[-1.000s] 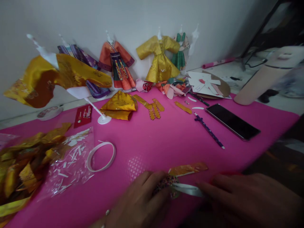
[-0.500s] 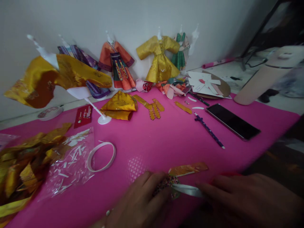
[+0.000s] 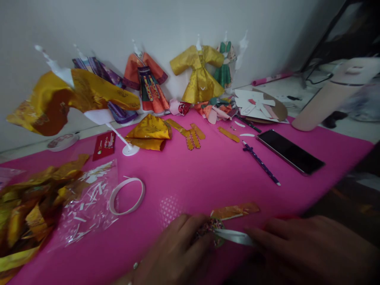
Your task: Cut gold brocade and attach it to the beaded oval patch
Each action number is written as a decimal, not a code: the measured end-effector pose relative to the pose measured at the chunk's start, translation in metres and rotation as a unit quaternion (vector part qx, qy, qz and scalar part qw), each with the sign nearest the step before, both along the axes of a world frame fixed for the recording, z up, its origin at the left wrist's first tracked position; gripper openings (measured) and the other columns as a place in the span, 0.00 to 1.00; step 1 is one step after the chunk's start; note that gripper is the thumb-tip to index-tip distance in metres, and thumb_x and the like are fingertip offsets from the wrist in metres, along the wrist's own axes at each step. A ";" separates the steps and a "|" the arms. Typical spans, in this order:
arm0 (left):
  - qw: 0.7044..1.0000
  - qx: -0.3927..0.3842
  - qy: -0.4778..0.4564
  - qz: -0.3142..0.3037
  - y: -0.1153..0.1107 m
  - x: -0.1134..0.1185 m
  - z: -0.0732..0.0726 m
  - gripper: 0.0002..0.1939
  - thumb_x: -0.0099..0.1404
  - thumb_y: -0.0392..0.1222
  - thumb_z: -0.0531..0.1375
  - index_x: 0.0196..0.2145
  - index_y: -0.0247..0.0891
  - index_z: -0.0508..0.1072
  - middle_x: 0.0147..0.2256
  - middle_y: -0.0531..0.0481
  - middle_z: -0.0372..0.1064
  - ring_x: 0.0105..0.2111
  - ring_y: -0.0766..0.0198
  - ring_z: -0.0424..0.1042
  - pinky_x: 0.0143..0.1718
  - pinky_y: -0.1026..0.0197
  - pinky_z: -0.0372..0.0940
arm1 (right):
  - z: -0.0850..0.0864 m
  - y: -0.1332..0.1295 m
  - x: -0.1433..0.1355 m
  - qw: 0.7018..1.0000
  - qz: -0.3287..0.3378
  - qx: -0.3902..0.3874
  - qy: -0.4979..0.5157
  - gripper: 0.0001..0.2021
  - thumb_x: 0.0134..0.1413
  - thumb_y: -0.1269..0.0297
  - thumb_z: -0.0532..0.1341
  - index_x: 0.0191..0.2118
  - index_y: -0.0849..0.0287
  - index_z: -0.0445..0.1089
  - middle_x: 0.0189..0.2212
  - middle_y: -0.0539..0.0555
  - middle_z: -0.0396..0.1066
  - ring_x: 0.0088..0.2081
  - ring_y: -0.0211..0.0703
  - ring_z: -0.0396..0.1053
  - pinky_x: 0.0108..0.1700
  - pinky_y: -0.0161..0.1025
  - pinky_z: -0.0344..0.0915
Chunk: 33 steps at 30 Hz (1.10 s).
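My left hand (image 3: 181,249) is closed at the lower middle, pinching a small multicoloured patterned fabric piece (image 3: 218,225) with a green edge. Fingers cover much of that piece. My right hand (image 3: 314,245) grips a pair of scissors (image 3: 236,236); their pale blades reach left onto the patterned piece, and a bit of red shows above the hand. Just beyond the blades, a flat golden-orange fabric strip (image 3: 234,211) lies on the pink mat (image 3: 184,174).
Dressed doll forms (image 3: 145,79) stand along the wall. A phone (image 3: 291,152), a dark pen (image 3: 261,163) and a tall bottle (image 3: 329,95) are at right. At left lie a white tape ring (image 3: 141,194), a clear bag of scraps (image 3: 89,209) and golden fabric (image 3: 38,206).
The view has shifted very slightly. Both hands, the scissors and the patterned piece keep nearly the same places.
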<state>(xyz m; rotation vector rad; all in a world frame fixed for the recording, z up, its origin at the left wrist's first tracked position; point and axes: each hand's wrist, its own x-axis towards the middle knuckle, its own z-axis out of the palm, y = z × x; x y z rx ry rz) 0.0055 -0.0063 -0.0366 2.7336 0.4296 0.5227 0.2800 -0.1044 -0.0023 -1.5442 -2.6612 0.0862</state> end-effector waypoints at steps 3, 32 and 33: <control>1.000 0.006 -0.006 0.006 -0.001 -0.001 0.001 0.14 0.72 0.34 0.57 0.55 0.36 0.69 0.52 0.41 0.66 0.45 0.55 0.67 0.42 0.54 0.71 | 0.003 0.001 0.001 1.000 0.006 0.002 0.020 0.23 0.45 0.75 0.58 0.49 0.50 0.67 0.26 0.42 0.73 0.17 0.40 0.70 0.17 0.43 0.46; 0.999 0.009 -0.011 0.030 0.002 0.003 0.001 0.11 0.73 0.34 0.56 0.51 0.36 0.72 0.47 0.42 0.71 0.42 0.55 0.70 0.40 0.54 0.74 | 0.011 0.011 -0.001 0.998 0.009 -0.010 0.066 0.23 0.49 0.76 0.54 0.50 0.51 0.66 0.29 0.42 0.76 0.20 0.39 0.74 0.19 0.40 0.55; 0.999 0.005 -0.008 0.031 0.002 0.003 0.002 0.11 0.73 0.34 0.56 0.51 0.36 0.72 0.47 0.43 0.71 0.42 0.56 0.71 0.40 0.55 0.74 | 0.011 0.013 -0.001 0.998 0.006 -0.011 0.066 0.23 0.48 0.76 0.55 0.50 0.50 0.67 0.30 0.42 0.76 0.20 0.39 0.74 0.19 0.40 0.55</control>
